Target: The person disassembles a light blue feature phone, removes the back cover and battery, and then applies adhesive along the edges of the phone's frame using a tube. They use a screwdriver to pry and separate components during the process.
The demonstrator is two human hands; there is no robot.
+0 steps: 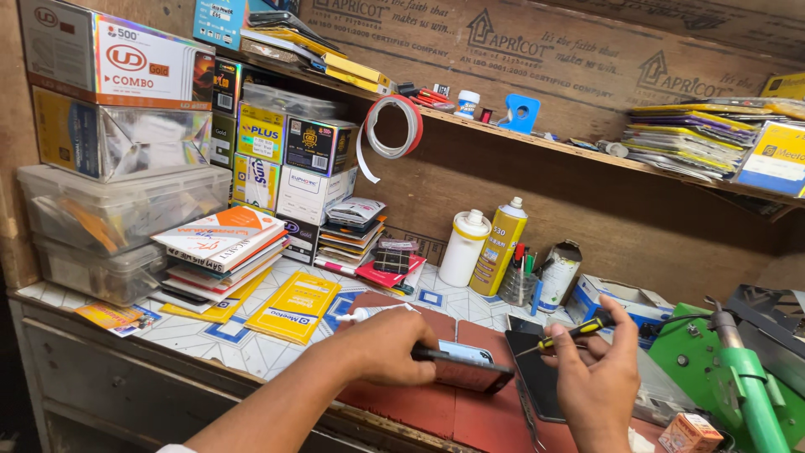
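item: left hand — clenched around a smartphone, gripping it by its near end and holding it flat and level just above the red mat. the phone lies face down or opened at the back; which of the two cannot be told.

item: right hand — grasping a small screwdriver with a yellow-and-black handle, pinched between thumb and fingers, tip pointing left toward the phone's far end and stopping just short of it.

item: counter — tiled top in a white and blue pattern, red mat laid on the near edge, a dark flat panel lying on the mat under the right hand.

item: surroundings — white bottle and yellow spray can standing side by side at the back wall; a cup of pens beside them; a yellow packet lying flat to the left; stacked accessory boxes and clear plastic tubs at far left; a tape roll hanging from the shelf; a green machine at far right.

step in hand, as judged: a screw-work stage on the phone, driver presented but not yet seated.

next move, as judged: calls for a steady phone, tip set square in a small screw head, light downward pressure while turning, to avoid slipping.
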